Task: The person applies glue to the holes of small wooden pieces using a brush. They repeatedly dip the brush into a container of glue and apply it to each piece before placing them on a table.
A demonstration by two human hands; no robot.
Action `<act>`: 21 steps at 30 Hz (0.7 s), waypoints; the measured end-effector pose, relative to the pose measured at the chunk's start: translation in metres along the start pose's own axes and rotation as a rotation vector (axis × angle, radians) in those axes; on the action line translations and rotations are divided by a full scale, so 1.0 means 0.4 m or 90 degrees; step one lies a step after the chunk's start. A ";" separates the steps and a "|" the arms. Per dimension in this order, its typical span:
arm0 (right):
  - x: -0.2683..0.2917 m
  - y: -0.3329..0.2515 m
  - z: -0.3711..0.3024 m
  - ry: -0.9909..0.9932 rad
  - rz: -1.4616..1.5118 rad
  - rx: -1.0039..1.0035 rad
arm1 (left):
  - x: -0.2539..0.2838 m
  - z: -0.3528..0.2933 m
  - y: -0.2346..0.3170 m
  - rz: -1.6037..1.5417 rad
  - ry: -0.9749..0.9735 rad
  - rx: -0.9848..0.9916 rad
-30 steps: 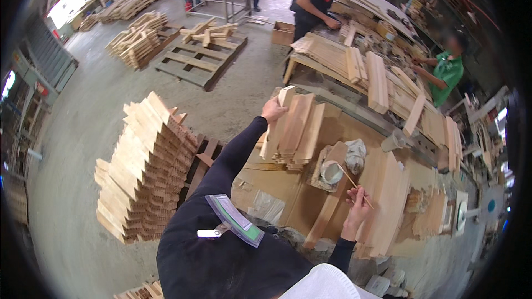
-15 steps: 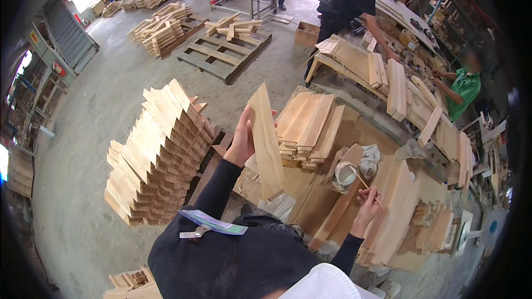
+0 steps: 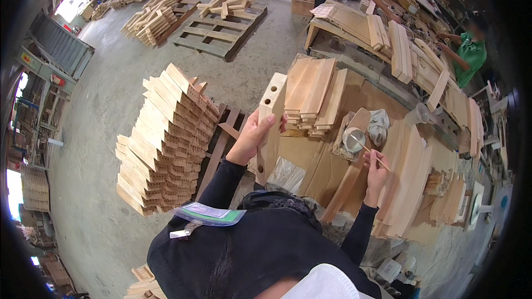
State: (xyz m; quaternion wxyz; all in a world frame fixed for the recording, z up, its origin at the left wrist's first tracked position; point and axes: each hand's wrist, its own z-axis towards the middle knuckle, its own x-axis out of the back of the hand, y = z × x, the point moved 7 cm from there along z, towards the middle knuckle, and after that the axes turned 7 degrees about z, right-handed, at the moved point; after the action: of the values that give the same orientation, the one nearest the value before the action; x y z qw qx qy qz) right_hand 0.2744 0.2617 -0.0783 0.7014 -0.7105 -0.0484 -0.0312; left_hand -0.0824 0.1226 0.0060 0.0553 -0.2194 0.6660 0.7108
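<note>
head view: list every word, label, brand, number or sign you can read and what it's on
None can be read.
Badge on the dark top: any print is too blurred.
Small yellow sign at far left: too small.
Wooden piece in the left hand: no lettering visible, only holes.

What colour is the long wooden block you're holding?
The holed wooden block in the left hand is pale tan, best seen in the head view.
</note>
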 end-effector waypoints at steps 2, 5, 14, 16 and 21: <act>-0.006 0.003 0.011 -0.009 -0.030 0.032 | -0.014 0.001 -0.006 0.040 -0.020 -0.011; -0.018 -0.008 0.021 -0.013 -0.060 0.075 | -0.044 -0.011 -0.007 0.065 -0.046 0.008; -0.033 -0.054 0.017 -0.012 -0.132 0.122 | -0.103 -0.026 -0.015 0.091 -0.088 0.046; -0.034 -0.058 0.012 -0.008 -0.133 0.117 | -0.107 -0.028 -0.019 0.092 -0.092 0.055; -0.015 -0.063 -0.018 -0.010 -0.155 0.116 | -0.118 -0.043 -0.031 0.085 -0.103 0.066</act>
State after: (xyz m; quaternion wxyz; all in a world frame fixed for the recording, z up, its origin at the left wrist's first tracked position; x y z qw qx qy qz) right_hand 0.2657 0.2547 -0.0539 0.7534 -0.6331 -0.1426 -0.1058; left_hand -0.0315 0.1174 0.0126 0.0730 -0.1134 0.7082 0.6930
